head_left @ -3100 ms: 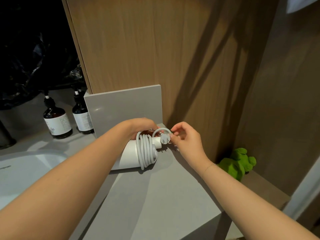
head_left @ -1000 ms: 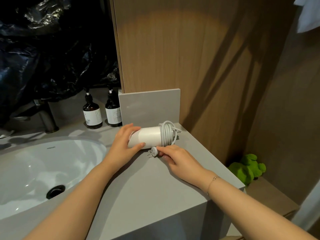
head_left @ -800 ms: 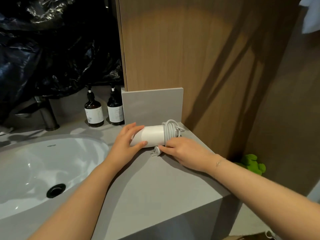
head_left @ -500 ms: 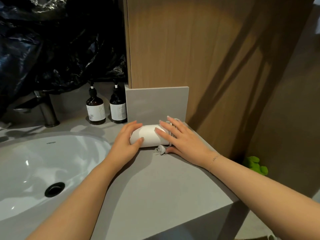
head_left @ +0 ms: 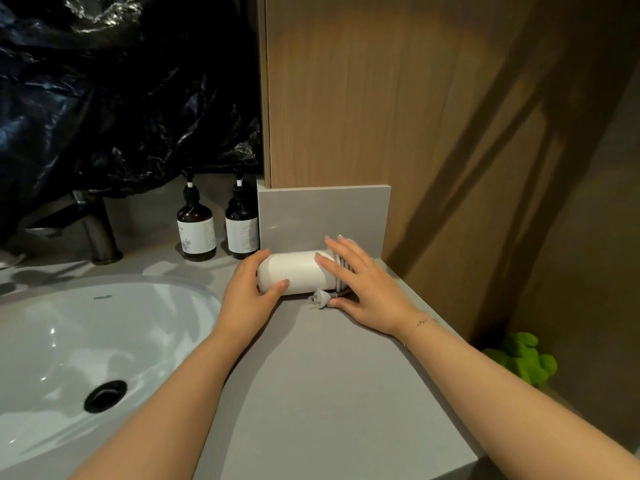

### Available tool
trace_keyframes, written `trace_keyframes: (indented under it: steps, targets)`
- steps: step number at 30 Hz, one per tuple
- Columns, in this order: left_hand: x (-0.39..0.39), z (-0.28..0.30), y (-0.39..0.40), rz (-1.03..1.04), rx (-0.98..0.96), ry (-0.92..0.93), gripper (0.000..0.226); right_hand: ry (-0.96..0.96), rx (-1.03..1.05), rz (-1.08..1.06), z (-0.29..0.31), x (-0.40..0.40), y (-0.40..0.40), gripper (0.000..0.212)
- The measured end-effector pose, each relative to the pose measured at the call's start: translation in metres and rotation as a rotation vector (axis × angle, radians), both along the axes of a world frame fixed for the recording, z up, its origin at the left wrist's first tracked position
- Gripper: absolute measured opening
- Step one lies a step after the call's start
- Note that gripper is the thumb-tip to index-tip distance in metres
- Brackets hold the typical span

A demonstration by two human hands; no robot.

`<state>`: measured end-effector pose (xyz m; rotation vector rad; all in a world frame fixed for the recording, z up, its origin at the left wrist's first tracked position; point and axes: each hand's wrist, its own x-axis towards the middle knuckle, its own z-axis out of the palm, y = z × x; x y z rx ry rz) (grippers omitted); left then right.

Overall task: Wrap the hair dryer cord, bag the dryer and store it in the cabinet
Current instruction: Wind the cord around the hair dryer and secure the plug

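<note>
Two hands on the hair dryer [head_left: 294,277]: left hand [head_left: 247,299] curled round (right hand [head_left: 363,285] flat).

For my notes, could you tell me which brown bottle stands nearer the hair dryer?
The right-hand bottle, beside the grey upstand; the other bottle stands farther left.

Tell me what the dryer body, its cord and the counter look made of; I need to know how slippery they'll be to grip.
Hair dryer: apparently smooth white plastic, satin; soft even sheen, no seams showing.
Cord: likely rubbery pale grey sheath, matte, coiled in tight loops.
Counter: looks like grey stone or composite, matte; flat, uniform, faint reflection only.
</note>
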<state>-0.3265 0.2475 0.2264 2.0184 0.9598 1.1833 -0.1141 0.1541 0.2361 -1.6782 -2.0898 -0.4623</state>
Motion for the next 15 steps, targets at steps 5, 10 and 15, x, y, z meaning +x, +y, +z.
trace_keyframes:
  steps: [5,10,15]
  targets:
    - [-0.009,0.002,-0.015,0.041,-0.014,-0.032,0.055,0.323,0.041,-0.025,-0.006,-0.016,-0.021,0.075]
    - [-0.019,0.004,-0.057,0.039,0.072,0.018,0.050,0.415,0.039,-0.099,-0.006,-0.038,-0.056,0.059]
    - [-0.015,0.002,-0.121,-0.069,0.060,0.047,0.039,0.520,-0.009,-0.158,-0.004,-0.041,-0.118,0.049]
